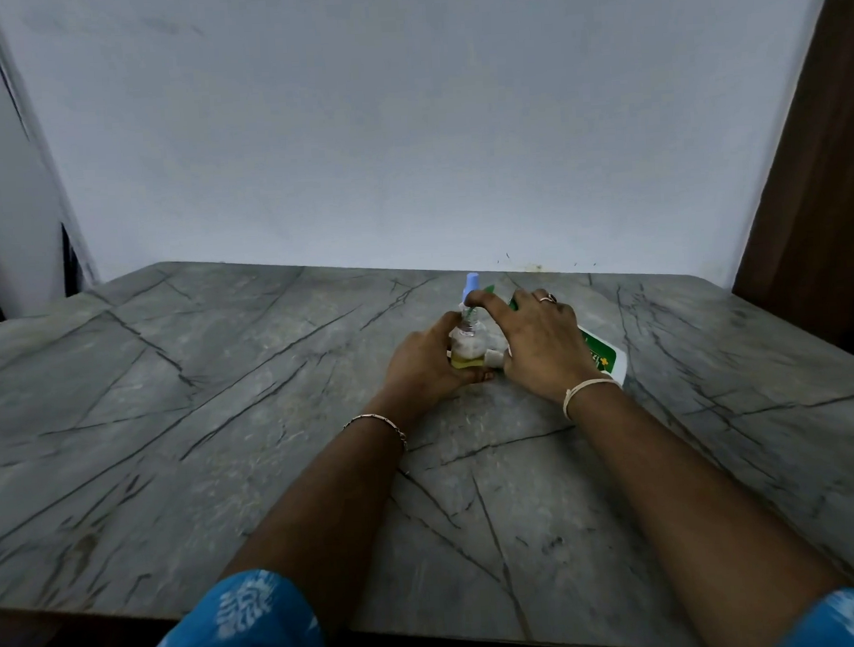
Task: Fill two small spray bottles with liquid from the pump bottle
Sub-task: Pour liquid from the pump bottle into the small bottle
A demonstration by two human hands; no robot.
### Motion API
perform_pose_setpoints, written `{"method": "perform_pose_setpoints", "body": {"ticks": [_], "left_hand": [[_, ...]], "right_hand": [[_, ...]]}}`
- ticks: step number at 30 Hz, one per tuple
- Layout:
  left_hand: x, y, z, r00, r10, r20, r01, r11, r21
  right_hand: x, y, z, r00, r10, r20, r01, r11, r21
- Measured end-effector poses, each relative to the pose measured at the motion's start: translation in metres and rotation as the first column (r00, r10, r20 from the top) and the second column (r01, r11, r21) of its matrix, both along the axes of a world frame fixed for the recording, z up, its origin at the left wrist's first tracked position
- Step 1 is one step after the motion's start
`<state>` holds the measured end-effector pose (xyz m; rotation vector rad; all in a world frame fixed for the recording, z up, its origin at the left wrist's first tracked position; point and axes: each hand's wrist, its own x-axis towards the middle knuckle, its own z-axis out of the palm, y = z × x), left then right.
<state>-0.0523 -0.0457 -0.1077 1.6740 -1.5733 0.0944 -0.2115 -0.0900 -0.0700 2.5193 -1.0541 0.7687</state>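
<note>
Centrally on the tabletop (223, 433), left hand (424, 360) fingers wrapped round an upright small spray bottle (467, 343), right hand (540, 347) fingers grasping the tilted pump bottle (605, 356) beside it, forefinger over the small bottle's mouth

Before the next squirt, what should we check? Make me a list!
1. Small bottle upright in the grip of the left hand: ok.
2. Room left inside: ok, yellow liquid sits only near the bottom.
3. Right hand holds the pump bottle: ok.
4. Green spout lined up over the small bottle's mouth: cannot tell.
5. Blue-topped sprayer behind, filled or not: cannot tell.
6. Table dry near the hands: ok, no spill shows.
</note>
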Motion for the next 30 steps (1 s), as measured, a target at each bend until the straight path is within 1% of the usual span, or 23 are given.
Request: {"method": "perform_pose_setpoints", "body": {"ticks": [12, 16, 20, 25, 27, 30], "left_hand": [[0.001, 0.000, 0.000, 1.000, 0.005, 0.013, -0.005, 1.000, 0.025], [0.001, 0.000, 0.000, 1.000, 0.008, 0.011, -0.008, 1.000, 0.006], [0.001, 0.001, 0.001, 1.000, 0.005, 0.010, -0.005, 1.000, 0.022], [-0.001, 0.003, 0.003, 1.000, -0.008, 0.002, 0.008, 1.000, 0.010], [-0.001, 0.003, 0.003, 1.000, -0.009, -0.003, 0.009, 1.000, 0.011], [-0.001, 0.003, 0.004, 1.000, -0.003, 0.008, 0.003, 1.000, 0.023]], "right_hand": [[0.008, 0.000, -0.001, 1.000, -0.015, 0.027, 0.015, 1.000, -0.021], [0.002, -0.002, -0.002, 0.999, 0.032, 0.013, -0.032, 0.999, -0.007], [-0.009, -0.004, 0.002, 0.993, 0.121, 0.006, -0.121, 0.992, 0.028], [-0.018, -0.006, 0.005, 0.968, 0.230, 0.101, -0.240, 0.966, 0.096], [-0.019, -0.007, 0.005, 0.963, 0.237, 0.133, -0.251, 0.962, 0.105], [-0.021, -0.008, 0.008, 0.971, 0.216, 0.101, -0.227, 0.968, 0.105]]}}
